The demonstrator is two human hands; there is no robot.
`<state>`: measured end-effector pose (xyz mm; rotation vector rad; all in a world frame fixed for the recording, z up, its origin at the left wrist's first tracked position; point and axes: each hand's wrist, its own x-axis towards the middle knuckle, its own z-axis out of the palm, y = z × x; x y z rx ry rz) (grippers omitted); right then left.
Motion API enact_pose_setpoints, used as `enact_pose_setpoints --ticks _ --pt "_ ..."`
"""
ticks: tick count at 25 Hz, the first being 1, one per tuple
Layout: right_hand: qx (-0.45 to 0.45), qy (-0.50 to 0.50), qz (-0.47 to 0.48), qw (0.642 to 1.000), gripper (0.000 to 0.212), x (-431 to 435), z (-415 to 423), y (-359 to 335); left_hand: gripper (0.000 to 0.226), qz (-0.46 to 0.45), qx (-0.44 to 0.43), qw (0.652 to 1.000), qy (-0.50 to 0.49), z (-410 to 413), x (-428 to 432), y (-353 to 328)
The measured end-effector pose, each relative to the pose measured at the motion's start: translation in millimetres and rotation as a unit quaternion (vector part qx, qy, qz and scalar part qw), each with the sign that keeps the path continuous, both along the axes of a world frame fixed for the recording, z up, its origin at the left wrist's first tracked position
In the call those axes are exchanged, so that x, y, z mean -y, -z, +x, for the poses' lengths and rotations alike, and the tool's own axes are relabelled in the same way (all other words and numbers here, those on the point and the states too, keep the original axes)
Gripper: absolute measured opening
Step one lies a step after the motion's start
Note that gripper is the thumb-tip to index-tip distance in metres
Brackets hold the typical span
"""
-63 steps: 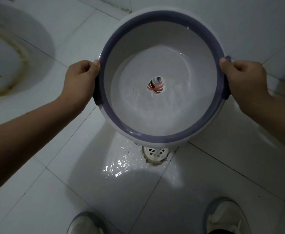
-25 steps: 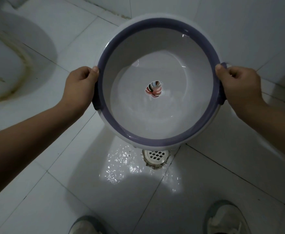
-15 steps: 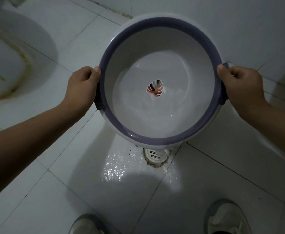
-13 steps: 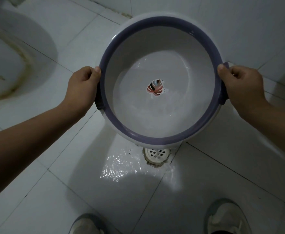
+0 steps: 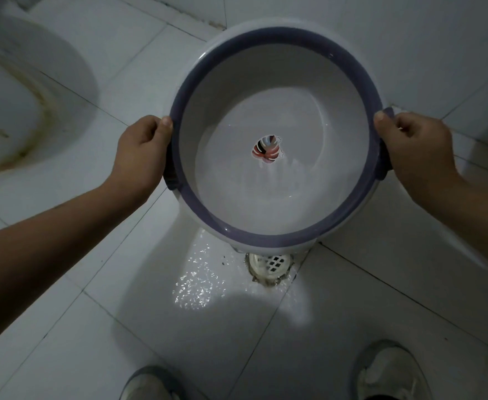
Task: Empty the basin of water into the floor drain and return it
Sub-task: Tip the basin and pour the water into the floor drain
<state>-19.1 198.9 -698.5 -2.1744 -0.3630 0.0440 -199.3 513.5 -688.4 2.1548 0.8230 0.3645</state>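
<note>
Water [image 5: 280, 194] now pooled nearside; basin [image 5: 274, 238] sticker [image 5: 266, 148] wordless.

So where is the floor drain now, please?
In the head view, the floor drain sits in the wet tiled floor at lower centre, just below the near rim of the held basin, ahead of the shoes.

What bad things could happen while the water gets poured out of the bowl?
1. The floor beside the drain is already wet and shiny, close to the shoes, so a slip seems possible.
2. The basin hides part of the drain, so water could miss it and spread over the tiles.
3. The left hand and right hand hold only the rim; wet fingers might lose it.
</note>
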Motion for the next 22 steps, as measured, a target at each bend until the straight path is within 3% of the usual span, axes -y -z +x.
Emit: enact_pose_setpoints --ticks 10,22 --pt "0.019 -0.012 0.017 1.0 0.06 -0.1 -0.5 -6.6 0.044 0.009 0.025 1.0 0.001 -0.9 2.0 -4.7" --pt "0.023 -0.017 0.045 0.999 0.051 3.2 0.9 -4.6 0.042 0.008 0.045 0.999 0.012 -3.5 3.4 -5.9"
